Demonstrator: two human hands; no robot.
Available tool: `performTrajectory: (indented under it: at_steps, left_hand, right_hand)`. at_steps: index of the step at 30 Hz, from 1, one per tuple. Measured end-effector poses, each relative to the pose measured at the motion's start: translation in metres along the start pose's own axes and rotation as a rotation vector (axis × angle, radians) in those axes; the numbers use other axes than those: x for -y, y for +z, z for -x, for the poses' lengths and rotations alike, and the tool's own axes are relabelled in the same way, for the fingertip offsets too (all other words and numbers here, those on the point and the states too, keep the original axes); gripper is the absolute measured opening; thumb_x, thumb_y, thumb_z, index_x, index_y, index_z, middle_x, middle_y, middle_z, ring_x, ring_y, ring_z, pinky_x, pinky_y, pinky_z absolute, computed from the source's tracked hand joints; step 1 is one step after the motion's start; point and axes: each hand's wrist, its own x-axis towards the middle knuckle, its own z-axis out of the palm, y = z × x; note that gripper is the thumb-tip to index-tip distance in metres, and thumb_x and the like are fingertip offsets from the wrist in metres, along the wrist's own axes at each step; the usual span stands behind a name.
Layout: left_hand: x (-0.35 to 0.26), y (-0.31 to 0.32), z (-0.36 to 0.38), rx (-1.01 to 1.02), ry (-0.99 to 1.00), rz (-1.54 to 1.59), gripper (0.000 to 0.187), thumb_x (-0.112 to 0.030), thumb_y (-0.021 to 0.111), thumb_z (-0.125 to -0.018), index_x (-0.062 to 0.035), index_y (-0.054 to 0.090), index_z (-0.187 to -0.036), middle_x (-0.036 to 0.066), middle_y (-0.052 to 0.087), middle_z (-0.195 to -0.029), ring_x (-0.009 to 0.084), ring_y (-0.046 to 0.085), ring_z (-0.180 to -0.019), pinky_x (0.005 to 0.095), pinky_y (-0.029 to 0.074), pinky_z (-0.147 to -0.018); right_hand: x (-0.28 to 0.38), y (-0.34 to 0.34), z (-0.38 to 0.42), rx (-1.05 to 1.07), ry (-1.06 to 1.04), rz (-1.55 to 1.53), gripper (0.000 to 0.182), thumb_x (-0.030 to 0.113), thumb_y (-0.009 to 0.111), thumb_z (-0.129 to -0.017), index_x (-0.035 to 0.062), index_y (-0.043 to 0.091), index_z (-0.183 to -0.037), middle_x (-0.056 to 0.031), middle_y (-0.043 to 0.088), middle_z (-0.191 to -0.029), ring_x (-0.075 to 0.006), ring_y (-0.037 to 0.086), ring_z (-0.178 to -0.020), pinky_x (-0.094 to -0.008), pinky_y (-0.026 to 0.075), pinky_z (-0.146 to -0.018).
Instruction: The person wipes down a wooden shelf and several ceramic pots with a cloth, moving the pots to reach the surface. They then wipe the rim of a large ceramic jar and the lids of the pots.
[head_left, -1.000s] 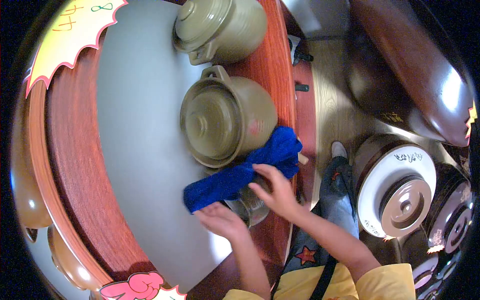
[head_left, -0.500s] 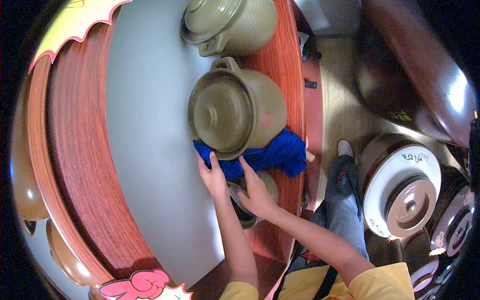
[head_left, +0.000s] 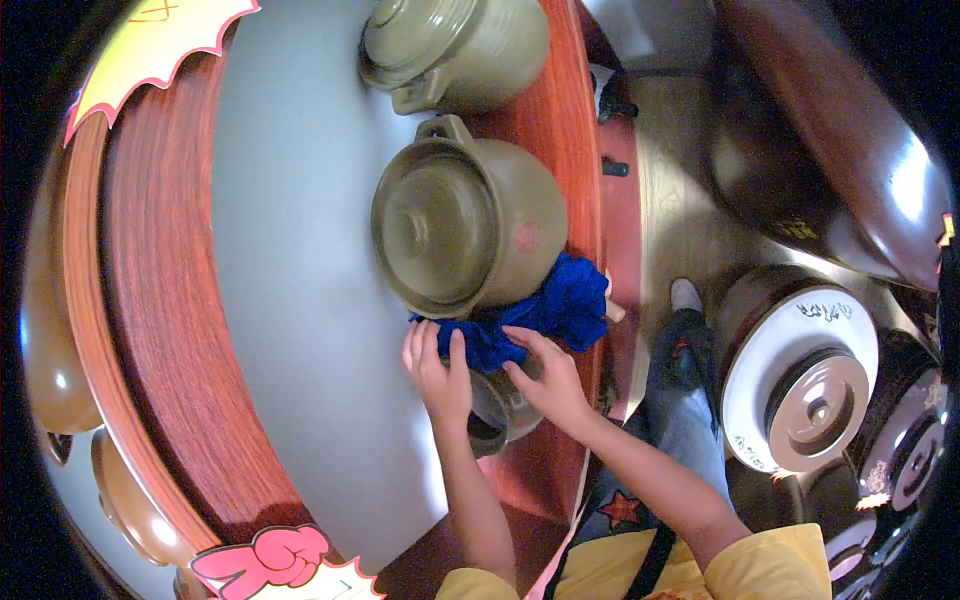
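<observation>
A lidded olive-brown clay pot (head_left: pixel 530 215) stands on the red wood-grain shelf. Against its near side lies a crumpled blue cloth (head_left: pixel 575 300). My left hand (head_left: pixel 440 385) pinches the left part of the cloth, close below the pot's rim. To its right, my right hand (head_left: pixel 552 388) has the cloth's middle between thumb and fingers. Below the cloth, a smaller dark-mouthed pot (head_left: pixel 515 405) shows, partly covered by my right hand.
Another lidded greenish pot (head_left: pixel 500 60) sits farther along the shelf. A grey-white panel (head_left: pixel 300 300) runs along the left. On the floor at right stand a white-topped jar (head_left: pixel 745 390) and large dark glazed jars (head_left: pixel 850 130). Pink cut-out sign (head_left: pixel 285 558) at bottom left.
Both hands have drawn slightly down and away from the pot's rim. The blue cloth is bunched up more, and its left end has come off the rim's lower left.
</observation>
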Motion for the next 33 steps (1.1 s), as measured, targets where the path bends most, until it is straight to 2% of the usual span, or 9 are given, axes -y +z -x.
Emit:
performTrajectory:
  at_steps: [8, 17, 20, 22, 23, 26, 28, 30, 33]
  left_hand:
    - [0.002, 0.006, -0.012, 0.056, 0.002, -0.033, 0.037, -0.025, 0.060, -0.081, 0.0005, 0.056, -0.107, 0.016, 0.053, -0.116, 0.0320, 0.039, -0.115, 0.0406, 0.027, -0.099]
    - [0.001, 0.010, 0.002, -0.200, 0.148, -0.021, 0.026, -0.015, 0.066, -0.076, 0.0030, 0.061, -0.094, 0.017, 0.060, -0.099, 0.0318, 0.053, -0.097, 0.0383, 0.042, -0.086]
    - [-0.004, -0.002, 0.021, -0.248, 0.042, 0.052, 0.022, -0.012, 0.065, -0.077, 0.0042, 0.060, -0.092, 0.014, 0.061, -0.091, 0.0271, 0.057, -0.088, 0.0368, 0.045, -0.079]
    - [-0.003, -0.009, 0.033, -0.060, -0.481, 0.455, 0.017, -0.013, 0.061, -0.082, 0.0038, 0.061, -0.087, 0.010, 0.061, -0.089, 0.0182, 0.059, -0.085, 0.0314, 0.047, -0.074]
    - [-0.001, -0.012, 0.037, -0.094, -0.517, 0.449, 0.022, -0.019, 0.058, -0.087, 0.0022, 0.061, -0.089, 0.006, 0.060, -0.089, 0.0133, 0.058, -0.084, 0.0284, 0.048, -0.072]
    - [0.010, -0.009, 0.038, -0.365, -0.735, 1.059, 0.032, -0.031, 0.057, -0.087, -0.0024, 0.059, -0.100, 0.009, 0.061, -0.098, 0.0176, 0.058, -0.084, 0.0310, 0.047, -0.074]
    - [0.021, -0.005, 0.018, -0.402, -0.732, 1.202, 0.037, -0.037, 0.051, -0.088, -0.0050, 0.055, -0.106, 0.008, 0.060, -0.101, 0.0202, 0.058, -0.091, 0.0353, 0.047, -0.080]
    - [0.043, 0.009, -0.005, -0.302, -0.769, 1.485, 0.042, -0.040, 0.047, -0.089, -0.0054, 0.053, -0.111, 0.008, 0.059, -0.109, 0.0239, 0.056, -0.099, 0.0396, 0.044, -0.087]
    - [0.047, 0.031, -0.033, 0.009, -0.857, 1.482, 0.047, -0.033, 0.046, -0.091, -0.0018, 0.041, -0.125, 0.012, 0.048, -0.124, 0.0257, 0.049, -0.109, 0.0420, 0.039, -0.094]
  right_hand:
    - [0.010, -0.005, -0.008, -0.006, -0.039, 0.052, 0.039, 0.009, 0.062, -0.074, 0.0042, 0.054, -0.112, -0.0159, 0.060, -0.102, -0.0308, 0.057, -0.095, -0.0366, 0.045, -0.085]
    - [0.013, -0.013, -0.002, -0.018, 0.025, 0.046, 0.035, 0.010, 0.063, -0.074, 0.0048, 0.056, -0.108, -0.0147, 0.062, -0.098, -0.0288, 0.059, -0.092, -0.0365, 0.045, -0.083]
    - [0.015, -0.014, 0.001, -0.061, 0.032, 0.041, 0.034, 0.009, 0.063, -0.074, 0.0046, 0.057, -0.107, -0.0140, 0.062, -0.097, -0.0286, 0.059, -0.091, -0.0365, 0.046, -0.082]
    - [0.016, -0.016, 0.002, -0.059, 0.029, 0.051, 0.033, 0.009, 0.063, -0.074, 0.0048, 0.057, -0.106, -0.0135, 0.062, -0.096, -0.0282, 0.060, -0.091, -0.0362, 0.046, -0.082]
    - [0.017, -0.016, 0.002, -0.059, 0.027, 0.061, 0.033, 0.009, 0.063, -0.074, 0.0050, 0.058, -0.106, -0.0129, 0.063, -0.096, -0.0278, 0.060, -0.090, -0.0359, 0.046, -0.082]
    - [0.020, -0.009, 0.005, -0.024, -0.014, 0.011, 0.031, 0.010, 0.063, -0.074, 0.0059, 0.059, -0.104, -0.0118, 0.063, -0.094, -0.0271, 0.061, -0.088, -0.0350, 0.047, -0.080]
    - [0.026, -0.002, 0.007, 0.063, -0.039, 0.067, 0.027, 0.006, 0.064, -0.074, 0.0025, 0.060, -0.101, -0.0120, 0.064, -0.094, -0.0214, 0.062, -0.089, -0.0313, 0.048, -0.079]
    - [0.022, 0.008, 0.007, 0.189, -0.032, 0.140, 0.028, 0.004, 0.061, -0.075, 0.0019, 0.059, -0.102, -0.0131, 0.063, -0.096, -0.0232, 0.062, -0.091, -0.0330, 0.047, -0.082]
    - [0.023, 0.016, 0.004, 0.117, -0.048, 0.080, 0.037, 0.001, 0.056, -0.075, 0.0018, 0.053, -0.112, -0.0156, 0.059, -0.107, -0.0259, 0.057, -0.102, -0.0339, 0.044, -0.088]
